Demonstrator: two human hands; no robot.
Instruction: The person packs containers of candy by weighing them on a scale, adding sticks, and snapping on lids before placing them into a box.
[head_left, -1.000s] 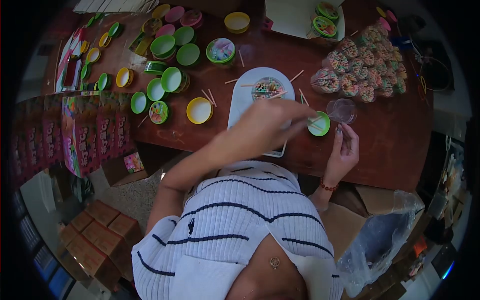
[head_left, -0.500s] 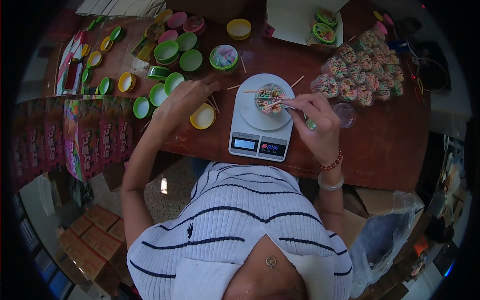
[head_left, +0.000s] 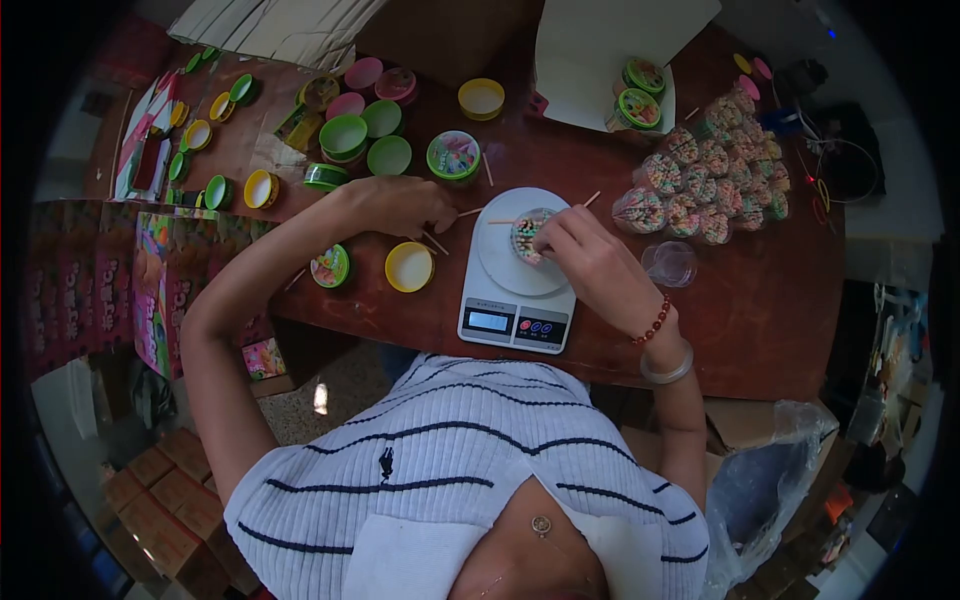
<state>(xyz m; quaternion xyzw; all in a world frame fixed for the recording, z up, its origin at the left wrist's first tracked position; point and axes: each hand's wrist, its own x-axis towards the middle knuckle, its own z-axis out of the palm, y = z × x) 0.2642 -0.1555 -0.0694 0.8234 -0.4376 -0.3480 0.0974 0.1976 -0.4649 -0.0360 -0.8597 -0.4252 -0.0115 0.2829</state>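
On a white digital scale (head_left: 480, 285) stands a clear round cup (head_left: 522, 236) filled with small multicoloured pieces. My right hand (head_left: 590, 262) reaches over the cup from the right. Its fingers are bunched together at the rim, and whatever they pinch is hidden. My left hand (head_left: 408, 205) is left of the scale, fingers curled down near the tabletop beside some thin pale sticks (head_left: 434, 242); its grip is not visible. Another stick (head_left: 592, 198) projects at the scale's upper right. Just below my left hand sits a yellow-rimmed tub (head_left: 410, 267).
Several clear cups of pastel pieces (head_left: 705, 180) cluster at right, beside a clear lid (head_left: 670, 263). Green, pink and yellow tubs (head_left: 388, 155) spread across the left. A white open box (head_left: 590, 60) stands at the back. Pink printed packages (head_left: 185, 290) line the left edge.
My right hand has moved left, its fingers now over the cup. My left hand has shifted slightly right, lower arm swinging outward. The camera view has moved, and a printed green tub beside the left forearm now shows.
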